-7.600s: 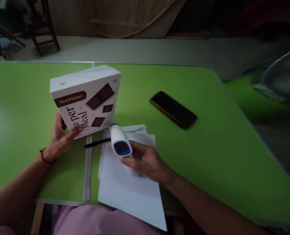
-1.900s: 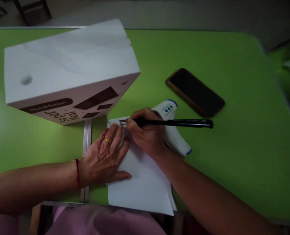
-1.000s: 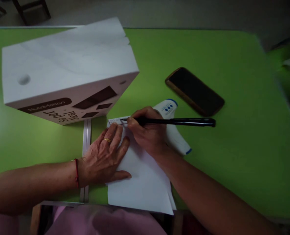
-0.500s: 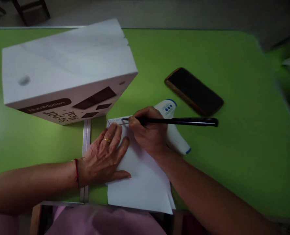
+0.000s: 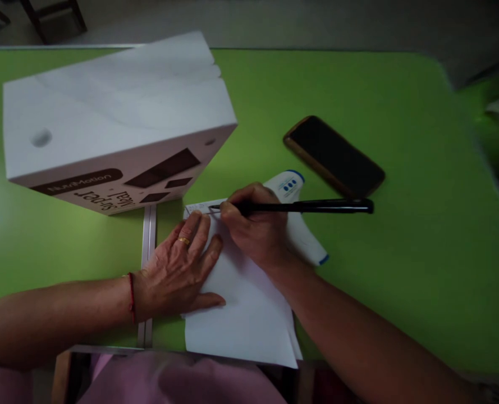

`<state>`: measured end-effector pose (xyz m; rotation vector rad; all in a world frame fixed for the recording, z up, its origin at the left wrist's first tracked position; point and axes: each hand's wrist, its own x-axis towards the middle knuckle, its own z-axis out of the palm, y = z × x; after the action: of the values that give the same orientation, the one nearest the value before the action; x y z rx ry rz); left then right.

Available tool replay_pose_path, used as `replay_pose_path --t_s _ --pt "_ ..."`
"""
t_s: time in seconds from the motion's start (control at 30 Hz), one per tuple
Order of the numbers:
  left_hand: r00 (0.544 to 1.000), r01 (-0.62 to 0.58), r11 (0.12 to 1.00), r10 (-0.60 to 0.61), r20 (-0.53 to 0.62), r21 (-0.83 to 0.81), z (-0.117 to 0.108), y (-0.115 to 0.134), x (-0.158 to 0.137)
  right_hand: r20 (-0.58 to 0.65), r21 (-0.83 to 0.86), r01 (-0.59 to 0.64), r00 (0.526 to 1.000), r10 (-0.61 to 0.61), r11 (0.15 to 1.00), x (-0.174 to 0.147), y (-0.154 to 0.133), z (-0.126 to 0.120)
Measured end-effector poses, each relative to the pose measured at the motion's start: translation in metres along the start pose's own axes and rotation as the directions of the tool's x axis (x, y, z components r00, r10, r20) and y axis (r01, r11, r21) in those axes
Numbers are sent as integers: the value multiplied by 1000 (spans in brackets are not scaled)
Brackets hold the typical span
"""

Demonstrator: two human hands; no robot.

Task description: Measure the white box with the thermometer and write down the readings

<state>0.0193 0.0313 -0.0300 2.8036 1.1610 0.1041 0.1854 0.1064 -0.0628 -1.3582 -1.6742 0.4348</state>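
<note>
Between the fingers and thumb of my right hand [image 5: 260,224] is a black pen [image 5: 316,206], its tip at the top edge of the white paper [image 5: 241,314]. Small writing shows on the paper near the tip, too small to read. My left hand [image 5: 184,269] lies flat over the paper's left side, fingers spread, with a gold ring on one finger. The sheets reach down to the table's near edge. Partly hidden behind my right hand is a white handheld device [image 5: 303,233] with blue ends and several blue ovals, like an infrared thermometer.
A large white box [image 5: 123,106] with dark printing stands on the green table [image 5: 421,235] at the left. A phone [image 5: 335,156] in a brown case lies at the right. A metal strip [image 5: 149,241] crosses the tabletop beneath my left wrist. Stool legs [image 5: 55,17] show beyond the far edge.
The pen tip and my right hand have shifted very slightly left, and the pen's rear end has risen a little in the picture. My left hand stays in place.
</note>
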Motion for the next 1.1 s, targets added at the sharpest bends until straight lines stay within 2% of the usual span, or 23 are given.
replay_pose_path --t_s 0.13,0.2,0.27,0.33,0.4,0.43,0.5,0.57,0.6,0.67,0.77,0.83,0.87,0.9,0.93,0.97,1.0,1.03,1.07,1.1 --pt "1000 -2 1000 2 -20 -13 3 -1 -1 -45 23 25 999 -24 999 -4 2 0" --pt "1000 -1 1000 1 -25 -15 4 -1 -1 -77 21 90 993 -88 996 -3 -2 -6" --pt "1000 1 1000 -2 -25 -10 4 0 -1 -66 -39 206 976 -209 978 1 -10 -16" --pt "1000 6 1000 -6 -27 -1 4 1 -2 -5 -123 379 924 -383 917 7 -17 -29" --pt "999 15 1000 -15 -33 7 3 2 -3 116 -199 547 837 -535 813 11 -21 -40" --pt "999 20 1000 -20 -33 9 4 3 -4 200 -240 607 794 -574 757 11 -22 -44" --pt "999 32 999 -31 -24 9 5 4 -5 391 -339 658 748 -536 672 9 -20 -48" --pt "999 43 999 -43 -5 4 5 6 -5 522 -443 657 742 -421 609 4 -15 -49" --pt "999 51 999 -51 10 0 2 6 -5 546 -487 649 748 -377 585 2 -13 -50" --pt "997 61 998 -61 46 -9 -8 6 -7 535 -545 639 763 -361 543 -2 -9 -51" --pt "996 35 999 -32 84 -34 -44 0 -18 432 -578 617 786 -441 533 -3 -7 -60" --pt "999 43 994 -43 4 -97 -73 -7 -32 370 -570 594 802 -469 567 -1 -6 -69" --pt "990 51 990 -68 -124 -135 -87 -11 -40 350 -563 584 809 -472 584 0 -6 -74" --pt "953 69 986 -111 -283 -154 -98 -15 -49 344 -553 580 813 -470 598 0 -6 -79" --pt "906 98 984 -149 -396 -147 -106 -20 -58 358 -539 583 812 -461 608 -1 -7 -83" --pt "853 177 973 -226 -469 -148 -110 -25 -66 384 -526 589 808 -447 614 -2 -7 -87" --pt "778 233 956 -294 -556 -179 -111 -31 -73 413 -513 597 802 -432 617 -4 -7 -91" --pt "679 239 949 -315 -664 -206 -109 -38 -79 444 -507 602 796 -411 618 -6 -6 -95" --pt "525 251 943 -323 -788 -219 -105 -45 -83 474 -510 600 794 -381 617 -8 -3 -99" --pt "440 349 883 -451 -777 -314 -99 -53 -86 492 -525 590 799 -346 614 -10 0 -103"
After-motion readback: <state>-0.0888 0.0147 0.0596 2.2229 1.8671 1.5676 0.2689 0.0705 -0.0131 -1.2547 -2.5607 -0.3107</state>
